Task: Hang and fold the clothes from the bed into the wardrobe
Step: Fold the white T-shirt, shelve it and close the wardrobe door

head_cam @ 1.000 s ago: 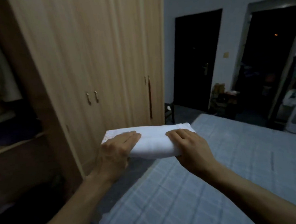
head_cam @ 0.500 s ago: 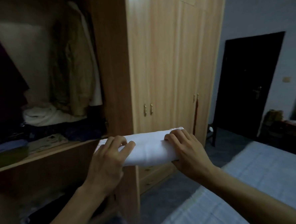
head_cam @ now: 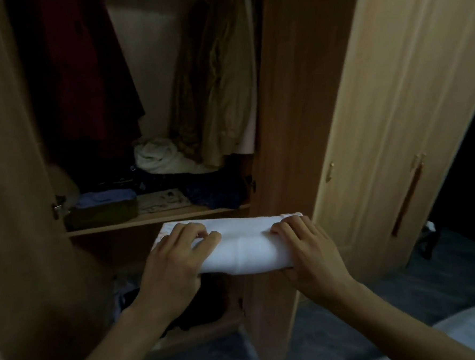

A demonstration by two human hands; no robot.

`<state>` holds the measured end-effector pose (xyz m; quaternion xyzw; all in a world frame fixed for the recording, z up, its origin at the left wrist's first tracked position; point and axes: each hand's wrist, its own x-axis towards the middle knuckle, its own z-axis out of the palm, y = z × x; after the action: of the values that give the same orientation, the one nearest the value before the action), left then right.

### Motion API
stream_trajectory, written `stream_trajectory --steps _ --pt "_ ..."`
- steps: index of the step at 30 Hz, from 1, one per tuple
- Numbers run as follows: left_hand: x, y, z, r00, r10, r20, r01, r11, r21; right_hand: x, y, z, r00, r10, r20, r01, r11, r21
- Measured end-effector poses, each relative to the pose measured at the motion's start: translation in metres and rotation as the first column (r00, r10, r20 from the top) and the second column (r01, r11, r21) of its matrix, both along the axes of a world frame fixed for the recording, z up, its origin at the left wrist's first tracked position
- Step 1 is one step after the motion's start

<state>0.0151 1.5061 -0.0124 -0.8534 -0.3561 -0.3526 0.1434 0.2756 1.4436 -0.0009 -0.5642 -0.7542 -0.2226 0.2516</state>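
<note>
Both my hands grip a folded white garment (head_cam: 243, 246), held level in the air in front of the open wardrobe (head_cam: 280, 121), just below the edge of its shelf (head_cam: 161, 219). My left hand (head_cam: 174, 263) clasps the left end, fingers curled over the top. My right hand (head_cam: 308, 247) clasps the right end the same way, thumb hidden underneath. Inside, from the left, a dark red garment (head_cam: 85, 77) hangs, then a tan coat (head_cam: 220, 97). On the shelf sit a blue folded piece (head_cam: 106, 197) on an olive one (head_cam: 102, 214), a pale patterned cloth (head_cam: 162, 202), dark navy clothes (head_cam: 212, 194) and a crumpled cream bundle (head_cam: 160, 156). To the right stand closed light wooden doors (head_cam: 393, 114). A corner of the bed (head_cam: 468, 332) shows at lower right.
</note>
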Motion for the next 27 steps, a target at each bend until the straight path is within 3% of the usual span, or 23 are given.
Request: stream_trajectory --steps 11,19,27 --pt "-0.006 0.111 0.014 0.971 0.211 -0.112 -0.21 0.978 0.024 0.001 0.178 -0.015 0.966 0.248 -0.069 -0.247 0.969 0.027" --pt "-0.035 0.17 0.001 0.94 0.327 -0.098 -0.326 0.945 0.019 -0.029 0.275 -0.019 0.914 0.401 -0.062 -0.401 0.916 0.011" --pt "-0.082 0.263 -0.029 0.934 0.35 -0.066 -0.352 0.936 -0.022 -0.076 0.373 -0.037 0.914 0.405 0.02 -0.403 0.913 -0.062"
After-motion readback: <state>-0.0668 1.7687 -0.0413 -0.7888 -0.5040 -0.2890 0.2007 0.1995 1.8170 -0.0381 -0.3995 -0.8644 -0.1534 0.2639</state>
